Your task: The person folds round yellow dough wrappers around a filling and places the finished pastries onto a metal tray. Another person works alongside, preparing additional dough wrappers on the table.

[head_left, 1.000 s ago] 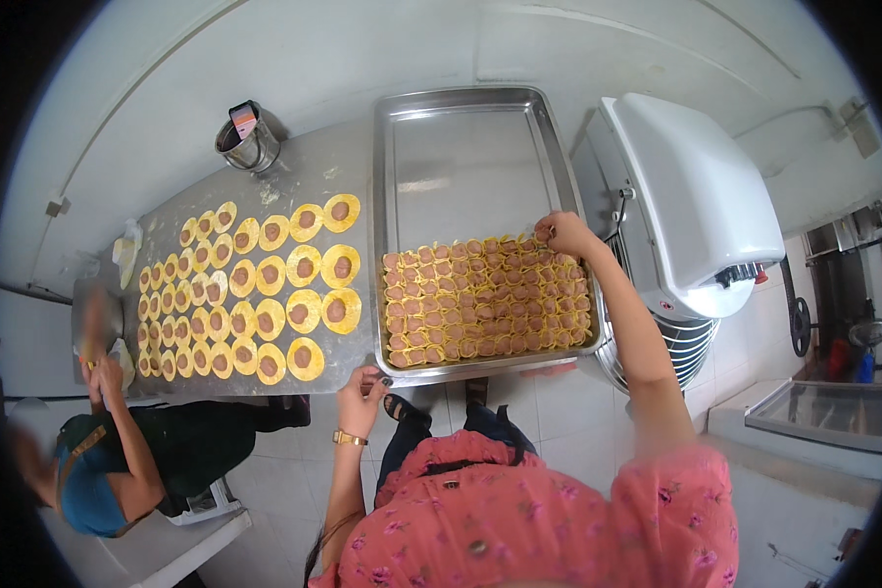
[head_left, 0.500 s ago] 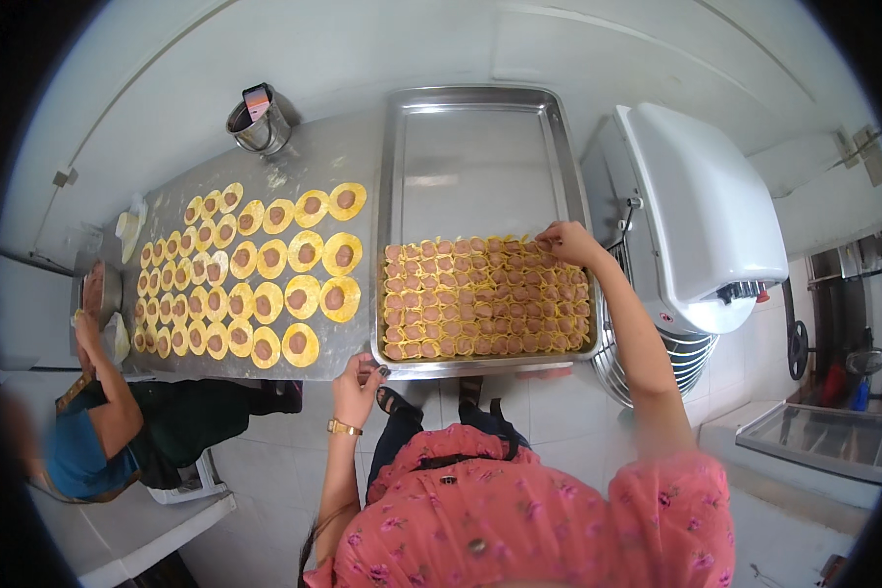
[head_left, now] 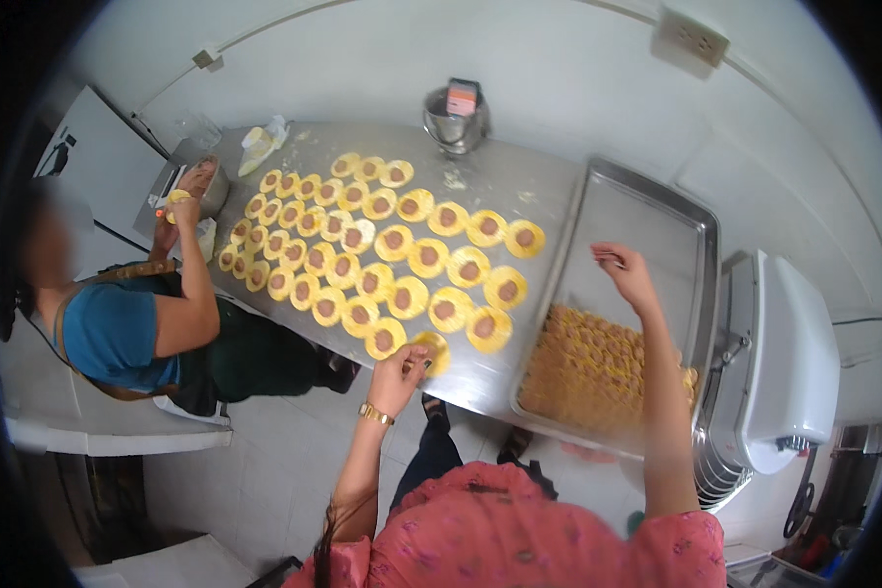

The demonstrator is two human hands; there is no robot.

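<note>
My left hand [head_left: 400,378] is at the table's near edge, its fingers closed on the rim of a round yellow dough wrapper [head_left: 434,355] with a dab of pinkish-brown filling. Beside it lies another filled wrapper [head_left: 385,337] in the same row. Over the metal tray [head_left: 708,225], my right hand [head_left: 625,278] hangs with its fingers loosely apart and nothing visible in them. Below it, packed rows of filled dumplings [head_left: 586,355] cover the tray's near part, partly hidden by my right forearm and blurred.
Rows of filled wrappers [head_left: 427,257] spread over the steel table [head_left: 544,186]. A small metal bucket [head_left: 456,127] holding a phone [head_left: 463,96] stands at the back. To the left, a co-worker [head_left: 118,323] works near a metal bowl [head_left: 216,191]. A white machine [head_left: 789,343] stands right of the tray.
The view has swung left. My left hand has gone from the tray's near left corner to a filled wrapper on the table. My right hand has left the dumpling rows and moved leftward.
</note>
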